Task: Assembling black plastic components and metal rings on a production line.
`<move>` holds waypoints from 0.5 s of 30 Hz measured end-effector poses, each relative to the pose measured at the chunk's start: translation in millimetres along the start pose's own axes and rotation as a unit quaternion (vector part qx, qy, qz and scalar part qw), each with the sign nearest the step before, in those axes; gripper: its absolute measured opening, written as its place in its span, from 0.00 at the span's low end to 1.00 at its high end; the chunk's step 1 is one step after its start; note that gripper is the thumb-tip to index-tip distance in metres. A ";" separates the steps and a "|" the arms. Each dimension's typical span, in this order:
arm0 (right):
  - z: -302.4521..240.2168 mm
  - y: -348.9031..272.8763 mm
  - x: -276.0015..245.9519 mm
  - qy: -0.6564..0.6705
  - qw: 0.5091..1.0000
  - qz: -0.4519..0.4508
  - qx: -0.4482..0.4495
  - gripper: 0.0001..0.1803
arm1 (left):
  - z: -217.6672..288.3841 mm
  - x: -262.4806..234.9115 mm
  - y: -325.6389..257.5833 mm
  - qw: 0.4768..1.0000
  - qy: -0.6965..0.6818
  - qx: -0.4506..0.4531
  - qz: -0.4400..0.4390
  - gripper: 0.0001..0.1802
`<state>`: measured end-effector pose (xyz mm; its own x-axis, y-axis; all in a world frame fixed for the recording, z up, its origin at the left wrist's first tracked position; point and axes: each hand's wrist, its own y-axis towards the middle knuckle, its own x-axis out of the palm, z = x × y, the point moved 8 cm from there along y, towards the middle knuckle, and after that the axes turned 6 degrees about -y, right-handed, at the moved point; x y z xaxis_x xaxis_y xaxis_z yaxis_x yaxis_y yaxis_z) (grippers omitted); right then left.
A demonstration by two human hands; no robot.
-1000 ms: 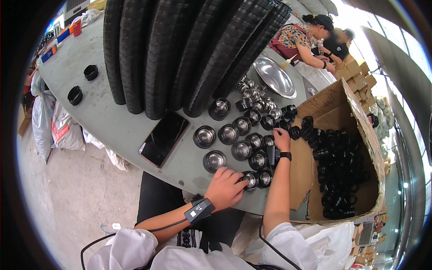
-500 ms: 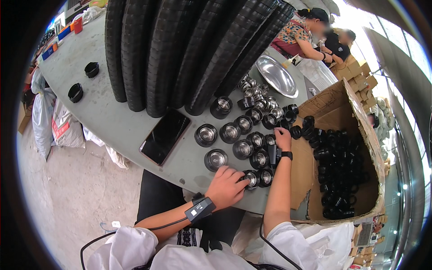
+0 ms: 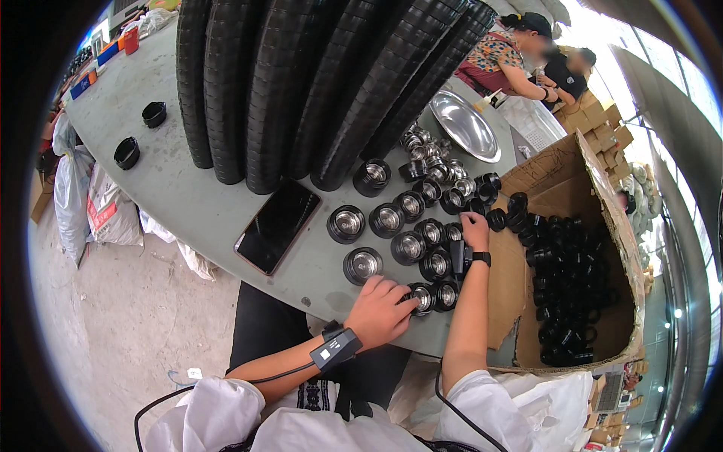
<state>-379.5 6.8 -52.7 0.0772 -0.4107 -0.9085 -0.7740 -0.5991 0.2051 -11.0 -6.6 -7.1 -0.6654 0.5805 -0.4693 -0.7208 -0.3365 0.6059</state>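
Observation:
On the grey table, my left hand (image 3: 382,310) lies palm down, its fingers apart. Its fingertips touch the edge of a black round cap with a shiny metal insert (image 3: 424,300), and a similar cap (image 3: 362,265) sits just above the knuckles. Farther right, my right hand (image 3: 474,229) has bent, closed fingers beside a small cap with a metal insert (image 3: 453,233); what they pinch, if anything, is hidden. Between and beyond the hands stand several more such caps (image 3: 407,247). Plain black caps (image 3: 495,220) lie right of my right hand.
An open cardboard box (image 3: 633,301) of black caps stands at the right. Long black stacked columns (image 3: 271,98) rise across the table's far side. A phone (image 3: 277,226) lies left of the caps; a metal bowl (image 3: 465,126) and loose metal inserts (image 3: 420,143) lie beyond. Two people work farther off.
The view has shifted very slightly. Both hands and the caps stay in practically the same places.

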 end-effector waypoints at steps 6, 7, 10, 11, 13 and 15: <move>3.9 0.9 0.0 0.011 1.000 0.000 0.008 0.15 | 0.6 0.4 0.6 1.000 0.000 -0.001 -0.006 0.17; 3.4 0.8 0.3 0.011 1.000 -0.001 0.008 0.15 | 0.3 0.6 0.5 1.000 0.000 -0.001 -0.006 0.17; 1.7 0.6 0.7 0.005 1.000 0.003 0.005 0.15 | -0.1 0.1 0.2 1.000 0.001 -0.002 -0.006 0.17; 1.7 0.7 1.5 0.009 1.000 0.001 0.005 0.15 | 0.0 -0.3 0.1 1.000 0.002 -0.002 -0.006 0.17; 4.5 2.1 2.6 0.013 1.000 -0.002 0.006 0.15 | -0.4 0.6 -0.3 1.000 0.002 -0.002 -0.006 0.17; 9.5 4.4 4.0 0.019 1.000 -0.003 0.005 0.15 | 0.0 1.3 0.1 1.000 0.001 -0.001 -0.005 0.17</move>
<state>-388.5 9.1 -59.0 0.1053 -0.4341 -0.8947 -0.7794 -0.5948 0.1968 -11.8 -5.8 -7.6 -0.6582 0.5825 -0.4769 -0.7281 -0.3316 0.5999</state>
